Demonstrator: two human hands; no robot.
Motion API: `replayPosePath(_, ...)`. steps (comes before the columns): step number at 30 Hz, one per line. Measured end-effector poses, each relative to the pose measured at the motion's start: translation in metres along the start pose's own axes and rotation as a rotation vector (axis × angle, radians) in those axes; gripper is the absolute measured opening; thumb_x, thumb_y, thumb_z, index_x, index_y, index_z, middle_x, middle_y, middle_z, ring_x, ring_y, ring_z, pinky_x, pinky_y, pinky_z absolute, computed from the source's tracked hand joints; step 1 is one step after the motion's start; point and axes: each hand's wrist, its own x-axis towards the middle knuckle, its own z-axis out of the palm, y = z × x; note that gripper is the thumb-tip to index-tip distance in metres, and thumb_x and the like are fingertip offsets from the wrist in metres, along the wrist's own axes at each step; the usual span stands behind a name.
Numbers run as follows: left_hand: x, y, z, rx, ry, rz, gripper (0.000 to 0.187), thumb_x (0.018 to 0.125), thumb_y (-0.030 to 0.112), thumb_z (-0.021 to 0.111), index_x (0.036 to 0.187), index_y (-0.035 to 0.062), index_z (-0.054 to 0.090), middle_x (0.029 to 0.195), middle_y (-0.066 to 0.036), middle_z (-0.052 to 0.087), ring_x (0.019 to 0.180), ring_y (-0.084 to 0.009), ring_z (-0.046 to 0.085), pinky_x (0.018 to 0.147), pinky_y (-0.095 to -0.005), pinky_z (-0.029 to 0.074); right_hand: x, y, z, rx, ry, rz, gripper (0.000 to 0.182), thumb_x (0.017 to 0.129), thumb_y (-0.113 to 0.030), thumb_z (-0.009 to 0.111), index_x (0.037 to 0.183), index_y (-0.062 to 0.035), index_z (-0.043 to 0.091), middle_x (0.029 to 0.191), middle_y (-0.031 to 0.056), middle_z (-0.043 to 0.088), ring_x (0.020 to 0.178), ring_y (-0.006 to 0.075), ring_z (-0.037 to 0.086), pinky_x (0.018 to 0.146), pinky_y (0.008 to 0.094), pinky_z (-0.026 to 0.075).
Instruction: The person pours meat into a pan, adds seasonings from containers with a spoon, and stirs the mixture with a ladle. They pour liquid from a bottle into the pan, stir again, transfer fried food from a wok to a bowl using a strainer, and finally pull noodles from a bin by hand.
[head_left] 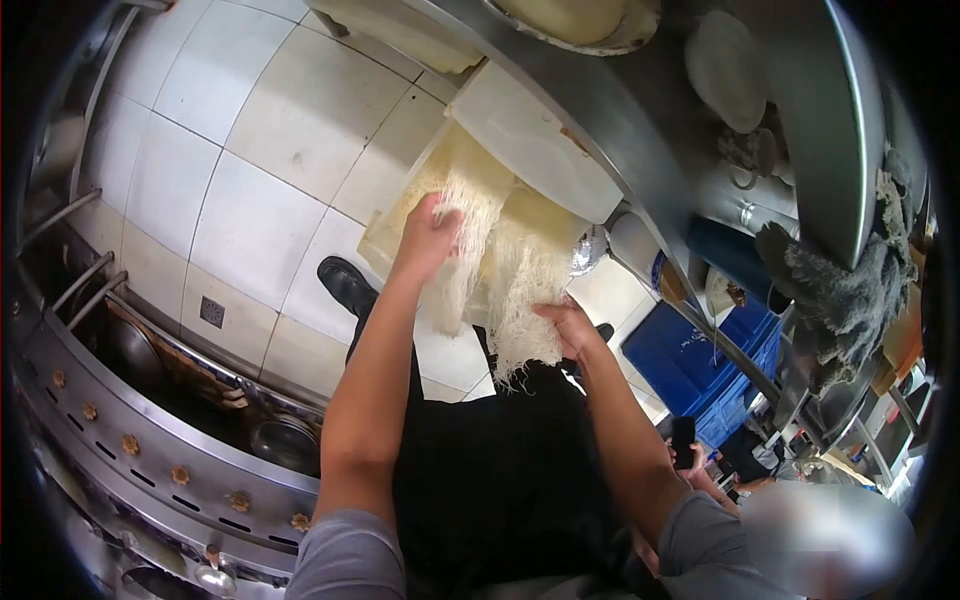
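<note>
Pale, thin noodles [520,300] hang in loose strands in front of my body, above the tiled floor. My left hand [432,238] has its fingers closed round a bunch of strands on the left side. Lower and to the right, my right hand [568,328] grips the edge of another hanging clump. Behind the noodles stands a yellowish plastic bin [378,240] with more noodles inside, and a whitish translucent lid [545,140] leans over its far side.
Metal stove with knobs [180,474] at the lower left; steel table edge [640,150] at the upper right. Blue bin [670,365], grey cloth [840,300] on the right. Another person's hand holds a black phone [683,443] at the lower right.
</note>
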Motion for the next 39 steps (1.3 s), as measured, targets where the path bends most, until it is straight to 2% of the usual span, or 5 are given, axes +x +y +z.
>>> replayPosePath(12,-0.072,-0.071,-0.003,0.025,0.062,0.043,0.028,0.093,0.007,0.058,0.120,0.0026,0.054,0.099,-0.007,0.065,0.084,-0.0157,0.062,0.069,-0.0320,0.051,0.012,0.017,0.047,0.071,-0.178,0.089,0.050,0.088,-0.006,0.059,0.135,0.0015,0.043,0.121,0.0195,0.058,0.107,0.0319,0.062,0.091,0.0454,0.052)
replayPosePath(17,-0.095,-0.026,-0.010,-0.154,0.020,-0.331,0.050,0.089,0.011,0.064,0.132,0.0015,0.038,0.115,-0.014,0.059,0.100,-0.0214,0.059,0.081,-0.0319,0.049,0.000,0.012,0.079,0.146,-0.230,0.138,0.044,0.089,-0.011,0.060,0.130,0.0033,0.049,0.113,0.0182,0.062,0.101,0.0303,0.064,0.088,0.0434,0.053)
replayPosePath(27,-0.097,-0.024,-0.073,-0.284,-0.124,-0.136,0.065,0.081,0.002,0.071,0.135,0.0033,0.034,0.118,-0.016,0.057,0.106,-0.0256,0.059,0.085,-0.0381,0.052,0.006,0.048,0.138,0.096,-0.015,0.063,0.045,0.090,-0.024,0.064,0.123,0.0049,0.055,0.105,0.0135,0.064,0.090,0.0234,0.063,0.076,0.0344,0.052)
replayPosePath(33,-0.087,-0.045,-0.082,-0.274,-0.250,-0.253,0.068,0.082,0.001,0.069,0.140,0.0028,0.033,0.125,-0.015,0.055,0.114,-0.0251,0.056,0.094,-0.0372,0.048,0.040,0.056,0.122,-0.179,0.213,-0.440,0.034,0.090,-0.018,0.065,0.119,-0.0010,0.057,0.099,0.0080,0.062,0.084,0.0150,0.059,0.072,0.0306,0.049)
replayPosePath(39,-0.079,-0.071,-0.065,-0.534,-0.256,-0.241,0.066,0.087,0.005,0.067,0.143,0.0051,0.031,0.128,-0.014,0.054,0.112,-0.0236,0.057,0.090,-0.0394,0.051,0.045,0.022,0.110,0.106,0.156,-0.307,0.040,0.094,-0.009,0.056,0.131,0.0004,0.043,0.123,0.0105,0.056,0.107,0.0223,0.056,0.088,0.0341,0.048)
